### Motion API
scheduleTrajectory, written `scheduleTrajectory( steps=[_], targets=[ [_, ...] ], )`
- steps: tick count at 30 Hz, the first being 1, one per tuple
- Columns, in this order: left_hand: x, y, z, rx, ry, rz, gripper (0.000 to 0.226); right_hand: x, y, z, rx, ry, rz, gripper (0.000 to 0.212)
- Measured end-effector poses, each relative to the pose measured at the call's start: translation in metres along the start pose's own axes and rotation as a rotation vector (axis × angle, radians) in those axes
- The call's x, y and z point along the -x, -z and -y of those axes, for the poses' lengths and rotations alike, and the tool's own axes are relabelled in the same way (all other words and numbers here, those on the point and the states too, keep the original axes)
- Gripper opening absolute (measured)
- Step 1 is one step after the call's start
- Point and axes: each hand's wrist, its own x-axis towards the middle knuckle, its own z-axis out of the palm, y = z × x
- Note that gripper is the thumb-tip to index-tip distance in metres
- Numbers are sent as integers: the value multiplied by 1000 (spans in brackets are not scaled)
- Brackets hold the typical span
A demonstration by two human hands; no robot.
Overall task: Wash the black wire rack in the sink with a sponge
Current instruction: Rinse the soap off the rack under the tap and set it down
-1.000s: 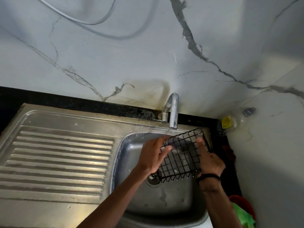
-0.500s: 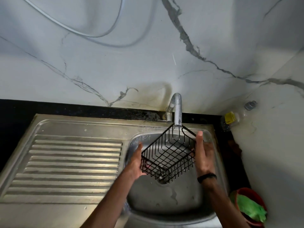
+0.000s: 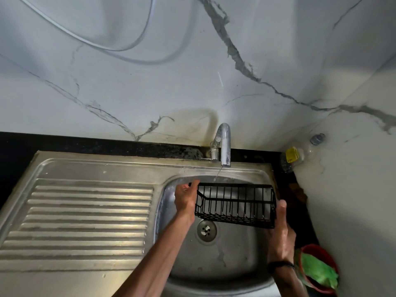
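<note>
The black wire rack (image 3: 235, 205) hangs level above the steel sink basin (image 3: 227, 260), lengthwise from left to right. My left hand (image 3: 186, 199) grips its left end and my right hand (image 3: 279, 234) holds its right end from below. A thin stream of water runs from the chrome tap (image 3: 224, 144) onto the rack's back edge. No sponge shows in either hand.
A ribbed steel drainboard (image 3: 85, 219) lies left of the basin. The drain (image 3: 206, 230) sits under the rack. A red bowl with a green cloth (image 3: 317, 271) stands at the lower right. A clear bottle with a yellow label (image 3: 297, 154) leans in the back right corner.
The rack has turned from a tilted, diagonal hold to a level, lengthwise one under the tap. My hands have moved apart to its two ends. The drain has come into view.
</note>
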Motion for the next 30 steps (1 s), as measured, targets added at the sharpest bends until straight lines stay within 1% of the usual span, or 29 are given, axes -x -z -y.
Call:
scheduleTrajectory(
  steps=[2,4,6,7,8,10,11,16,18,19,20,21,22,23,24,25,27,28,29,30],
  targets=[
    [-3,-7,5,-11,2,0,25,-1,4,7,-17,-38,-60,77],
    [0,-8,3,8,-10,4,17,-7,7,7,-58,-73,-96,75],
    [4,-5,4,19,-23,9,22,-17,8,2,-145,-138,-109,74],
    [7,-3,2,12,-31,3,26,-21,7,1,-179,-173,-102,70],
    [9,-2,1,3,-39,-1,28,-23,6,-1,-223,-207,-82,61],
    [12,0,-1,-8,-54,-11,29,-23,9,1,-291,-217,-15,26],
    [17,3,-1,-10,-55,-21,30,-22,11,2,-296,-211,39,16],
    [44,15,-3,29,-69,-37,35,-19,30,-1,-355,-222,217,18],
    [53,21,-2,-26,-54,-47,40,-31,38,-13,-380,-255,245,16],
    [58,23,-2,-79,-40,-26,41,-38,43,-18,-399,-266,260,12],
    [65,25,-4,-139,-9,26,42,-47,44,-26,-418,-273,290,13],
    [69,29,-6,-193,32,91,46,-57,46,-32,-434,-284,334,29],
    [74,32,-12,-228,79,158,49,-66,46,-35,-435,-295,370,50],
    [81,34,-21,-238,119,214,48,-73,45,-34,-418,-305,426,62],
    [85,35,-28,-247,138,268,43,-80,43,-33,-398,-294,482,63],
    [87,37,-33,-260,144,312,34,-87,41,-29,-348,-296,520,63],
    [87,39,-40,-305,111,314,15,-97,31,-15,-282,-291,569,64],
    [86,40,-40,-335,89,290,12,-102,24,-11,-227,-293,572,52],
    [83,41,-41,-357,63,259,14,-105,15,-4,-159,-274,553,38],
    [82,41,-38,-368,50,235,15,-112,6,-5,-21,-241,526,40]
  ],
)
